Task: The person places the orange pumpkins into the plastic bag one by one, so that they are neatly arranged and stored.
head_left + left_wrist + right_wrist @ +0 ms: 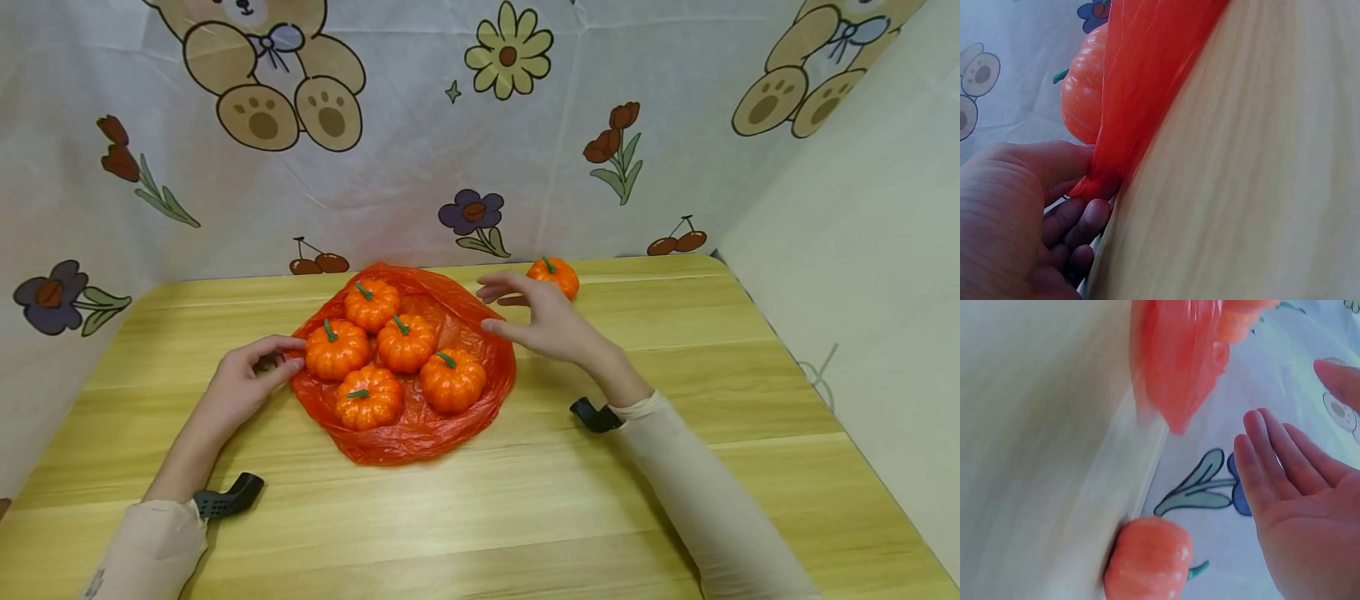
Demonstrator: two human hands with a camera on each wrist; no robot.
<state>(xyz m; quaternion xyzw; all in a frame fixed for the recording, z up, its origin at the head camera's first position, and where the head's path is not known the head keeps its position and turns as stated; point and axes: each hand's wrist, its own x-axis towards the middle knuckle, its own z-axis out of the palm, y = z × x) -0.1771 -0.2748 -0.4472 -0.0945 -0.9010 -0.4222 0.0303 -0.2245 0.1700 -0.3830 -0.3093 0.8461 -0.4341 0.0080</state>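
Note:
A red plastic bag [408,437] lies spread on the table with its mouth facing up. Several small orange pumpkins with green stems sit in it, one of them a pumpkin [406,342] near the middle. My left hand [243,379] pinches the bag's left edge between thumb and fingers; the left wrist view shows the red film [1141,81] running out of that pinch. Over the bag's right rim hovers my right hand [543,317], fingers extended and apart from the film. Behind it, outside the bag, rests another pumpkin [558,273], partly covered by the hand.
The wooden table [465,533] ends at the back against a white cloth [405,192] printed with bears and flowers. A pale wall [862,250] stands on the right. Each wrist carries a black camera mount, such as the left mount [231,497].

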